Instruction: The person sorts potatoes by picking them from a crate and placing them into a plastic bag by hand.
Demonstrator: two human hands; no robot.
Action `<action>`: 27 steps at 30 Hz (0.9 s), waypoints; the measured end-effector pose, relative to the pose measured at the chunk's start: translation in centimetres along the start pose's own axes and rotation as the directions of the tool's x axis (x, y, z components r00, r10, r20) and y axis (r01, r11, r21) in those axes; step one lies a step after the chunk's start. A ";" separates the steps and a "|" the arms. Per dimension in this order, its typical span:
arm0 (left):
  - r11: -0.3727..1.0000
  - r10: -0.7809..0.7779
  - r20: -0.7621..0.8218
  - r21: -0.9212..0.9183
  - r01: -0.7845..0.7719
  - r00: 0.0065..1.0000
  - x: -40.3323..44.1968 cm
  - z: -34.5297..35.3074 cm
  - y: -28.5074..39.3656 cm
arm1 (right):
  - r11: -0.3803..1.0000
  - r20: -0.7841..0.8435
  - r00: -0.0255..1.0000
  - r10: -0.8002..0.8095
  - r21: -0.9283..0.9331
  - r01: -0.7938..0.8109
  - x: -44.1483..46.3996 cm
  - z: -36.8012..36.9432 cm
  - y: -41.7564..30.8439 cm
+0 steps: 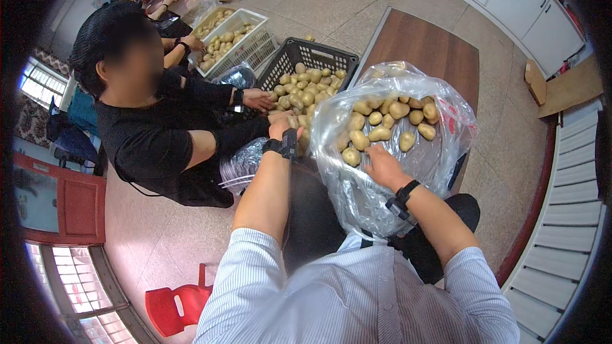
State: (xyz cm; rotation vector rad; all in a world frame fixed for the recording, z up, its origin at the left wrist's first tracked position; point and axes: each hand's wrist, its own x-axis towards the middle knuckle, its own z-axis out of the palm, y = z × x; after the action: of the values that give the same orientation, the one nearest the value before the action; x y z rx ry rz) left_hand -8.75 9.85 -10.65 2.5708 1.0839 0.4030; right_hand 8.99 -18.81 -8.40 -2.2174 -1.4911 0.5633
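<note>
My left hand (pixel 280 127) reaches to the near edge of a black crate (pixel 354 64) heaped with potatoes (pixel 309 92). Its fingers are partly hidden there, so I cannot see whether a potato is in them. Inside a large clear plastic bag (pixel 338 194) is my right hand (pixel 384 167), palm down, fingers loosely bent and apart, with nothing visible in them. Just beyond its fingertips lie loose potatoes (pixel 380 134) on the bag's plastic. The bag's mouth is spread wide and faces me.
On my left a person in black (pixel 146 134) has both hands near the crate's potatoes. White crates of potatoes (pixel 261 22) and another person (pixel 172 25) are farther back. A brown tabletop (pixel 427 44) lies behind the bag. A red chair (pixel 169 309) stands lower left.
</note>
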 end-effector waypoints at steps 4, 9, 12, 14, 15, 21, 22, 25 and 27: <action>0.957 -0.204 0.207 0.247 0.151 0.957 0.2 -1.1 1.4 | 0.999 -0.085 0.995 -0.043 -0.034 0.040 0.2 0.4 0.6; 0.757 -0.486 0.184 -0.400 0.517 0.854 4.0 5.7 -3.7 | 0.993 -0.137 0.987 -0.083 -0.100 0.070 0.7 0.5 0.4; 0.998 0.038 0.241 0.047 -0.050 0.970 4.3 1.2 0.0 | 0.978 -0.170 0.974 -0.151 -0.169 0.122 1.3 0.2 -0.5; 0.601 -0.269 0.561 -0.537 0.592 0.783 4.6 1.8 2.6 | 0.971 -0.173 0.968 -0.183 -0.185 0.151 2.1 0.3 -0.9; 0.312 -0.308 0.679 -0.590 0.745 0.667 4.3 1.8 4.3 | 0.954 -0.171 0.958 -0.229 -0.234 0.187 2.5 0.4 -1.1; 0.935 -0.233 0.418 -0.152 0.321 0.878 1.5 -2.2 11.0 | 0.908 -0.101 0.950 -0.295 -0.339 0.246 4.1 1.7 -1.7; 0.934 -0.234 0.422 -0.151 0.322 0.876 1.8 -1.6 10.5 | 0.902 -0.121 0.941 -0.317 -0.344 0.259 4.4 1.8 -1.7; 0.943 -0.243 0.484 -0.087 0.322 0.841 3.1 0.5 8.3 | 0.902 -0.091 0.952 -0.292 -0.358 0.243 5.1 1.2 -2.3; 0.928 -0.280 0.275 -0.169 0.333 0.920 3.7 1.5 7.0 | 0.893 -0.096 0.951 -0.295 -0.381 0.239 6.2 1.8 -2.1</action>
State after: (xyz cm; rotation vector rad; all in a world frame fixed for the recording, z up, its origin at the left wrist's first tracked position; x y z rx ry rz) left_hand -1.26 7.60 -8.72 2.1459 1.2512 0.1075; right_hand 8.55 -12.14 -9.45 -2.1956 -1.9013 0.0241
